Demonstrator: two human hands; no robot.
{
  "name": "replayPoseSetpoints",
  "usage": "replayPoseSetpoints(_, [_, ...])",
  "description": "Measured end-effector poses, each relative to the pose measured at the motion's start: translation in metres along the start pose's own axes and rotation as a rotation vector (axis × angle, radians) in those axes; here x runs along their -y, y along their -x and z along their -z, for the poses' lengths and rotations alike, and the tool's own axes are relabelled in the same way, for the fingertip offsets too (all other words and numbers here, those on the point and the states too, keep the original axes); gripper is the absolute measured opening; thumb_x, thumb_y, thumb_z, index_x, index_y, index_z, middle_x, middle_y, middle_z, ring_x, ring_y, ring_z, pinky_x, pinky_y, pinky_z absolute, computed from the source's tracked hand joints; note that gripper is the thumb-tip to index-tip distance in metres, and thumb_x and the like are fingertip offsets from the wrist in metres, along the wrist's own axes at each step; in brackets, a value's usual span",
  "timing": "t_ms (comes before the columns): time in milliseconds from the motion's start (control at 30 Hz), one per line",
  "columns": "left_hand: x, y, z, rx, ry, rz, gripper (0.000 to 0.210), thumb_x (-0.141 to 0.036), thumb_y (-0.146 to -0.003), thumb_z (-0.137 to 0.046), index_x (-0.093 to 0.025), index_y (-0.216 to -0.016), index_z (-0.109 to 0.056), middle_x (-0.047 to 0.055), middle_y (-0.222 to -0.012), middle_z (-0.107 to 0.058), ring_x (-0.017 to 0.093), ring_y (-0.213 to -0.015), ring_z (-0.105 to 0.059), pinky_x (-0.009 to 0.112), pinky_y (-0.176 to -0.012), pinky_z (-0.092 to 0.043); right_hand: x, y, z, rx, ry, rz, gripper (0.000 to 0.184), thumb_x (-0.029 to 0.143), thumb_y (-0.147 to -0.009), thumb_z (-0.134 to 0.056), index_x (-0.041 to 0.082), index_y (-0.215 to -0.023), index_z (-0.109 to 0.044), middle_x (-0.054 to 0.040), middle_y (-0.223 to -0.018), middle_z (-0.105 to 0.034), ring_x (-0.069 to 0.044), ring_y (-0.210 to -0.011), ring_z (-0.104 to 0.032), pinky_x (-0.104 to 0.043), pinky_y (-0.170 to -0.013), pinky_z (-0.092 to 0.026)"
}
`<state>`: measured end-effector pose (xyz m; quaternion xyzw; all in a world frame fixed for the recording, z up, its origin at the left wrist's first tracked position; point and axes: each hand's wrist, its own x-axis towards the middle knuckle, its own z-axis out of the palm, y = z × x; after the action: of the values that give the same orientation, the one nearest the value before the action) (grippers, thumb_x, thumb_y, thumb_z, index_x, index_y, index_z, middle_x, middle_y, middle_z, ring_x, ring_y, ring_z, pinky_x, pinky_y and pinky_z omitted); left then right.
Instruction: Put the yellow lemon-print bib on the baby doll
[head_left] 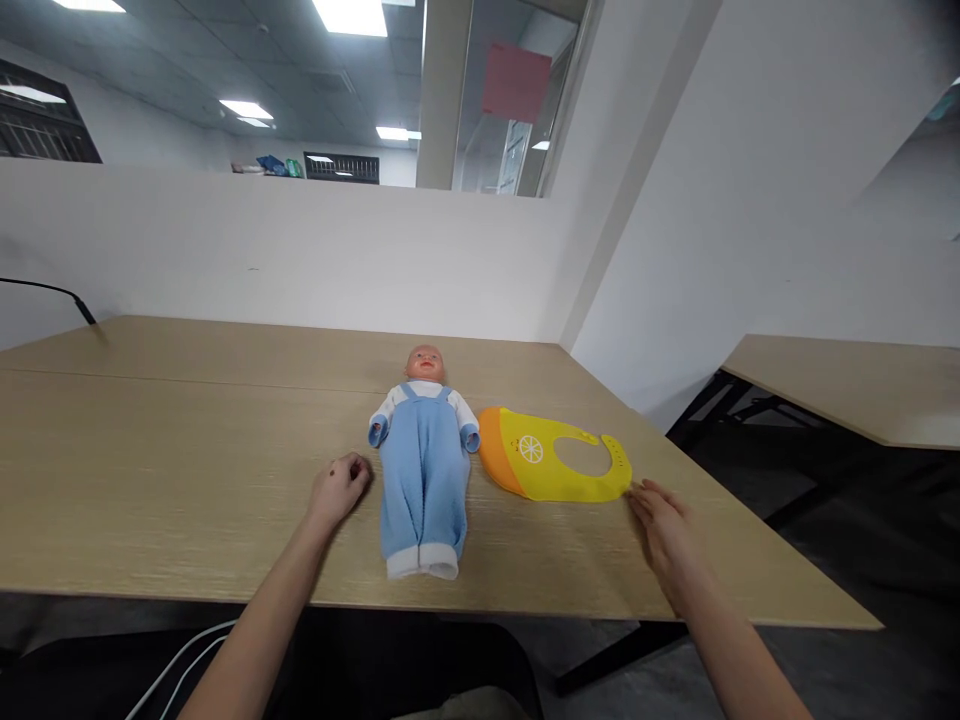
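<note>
A baby doll (424, 450) in light blue overalls and a white top lies on its back on the table, head toward the wall. To its right a yellow silicone bib (577, 485) with an orange pocket lies flat, its neck opening facing right. My right hand (664, 525) is at the bib's neck end, fingers stretched out and fingertips at its edge; whether they touch it I cannot tell. My left hand (341, 488) rests on the table left of the doll, fingers curled in, with nothing visible in them and apart from the doll.
The wooden table (187, 450) meets a white wall at the back, and its front edge runs close to me. A black cable (52, 287) hangs at the far left. Another table (855, 385) stands to the right across a gap. White cords (187, 650) run below the front edge.
</note>
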<state>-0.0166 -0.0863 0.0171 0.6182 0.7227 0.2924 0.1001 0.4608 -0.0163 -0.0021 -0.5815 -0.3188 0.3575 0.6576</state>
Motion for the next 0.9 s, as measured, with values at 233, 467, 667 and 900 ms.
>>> replayPoseSetpoints(233, [0.005, -0.001, -0.003, -0.044, 0.002, -0.023, 0.023, -0.025, -0.089, -0.037, -0.020, -0.083, -0.058, 0.005, -0.080, -0.066, 0.017, -0.074, -0.059, 0.025, -0.069, -0.039, 0.018, 0.018, -0.006, -0.024, -0.273, -0.362, 0.011, 0.010, -0.063, -0.047, 0.021, -0.065, -0.051, -0.0053, -0.075, -0.062, -0.014, -0.074, -0.064, -0.025, -0.077, -0.056])
replayPoseSetpoints(467, [0.003, -0.001, -0.002, -0.007, 0.012, -0.024, 0.026, -0.029, -0.089, -0.039, -0.019, -0.085, -0.063, 0.008, -0.087, -0.069, 0.019, -0.082, -0.061, 0.027, -0.072, -0.041, 0.027, 0.012, -0.012, 0.037, -0.285, -0.468, 0.016, 0.004, -0.068, -0.045, 0.018, -0.071, -0.051, -0.0077, -0.076, -0.064, -0.014, -0.070, -0.066, -0.022, -0.063, -0.058])
replayPoseSetpoints(667, [0.003, -0.001, -0.001, -0.015, 0.002, -0.033, 0.028, -0.028, -0.089, -0.037, -0.019, -0.085, -0.064, 0.008, -0.088, -0.070, 0.020, -0.084, -0.062, 0.028, -0.073, -0.042, 0.020, -0.009, -0.035, 0.075, -0.205, -0.419, 0.015, 0.003, -0.073, -0.053, 0.016, -0.080, -0.056, -0.0028, -0.069, -0.063, -0.011, -0.057, -0.061, -0.018, -0.052, -0.056])
replayPoseSetpoints(900, [0.002, 0.000, -0.001, -0.009, 0.011, -0.001, 0.030, -0.029, -0.090, -0.034, -0.019, -0.086, -0.061, 0.008, -0.088, -0.069, 0.020, -0.081, -0.062, 0.027, -0.070, -0.041, 0.015, -0.013, -0.062, 0.118, -0.165, -0.406, 0.009, 0.005, -0.078, -0.055, 0.012, -0.083, -0.058, -0.0049, -0.073, -0.067, -0.011, -0.060, -0.063, -0.016, -0.053, -0.055])
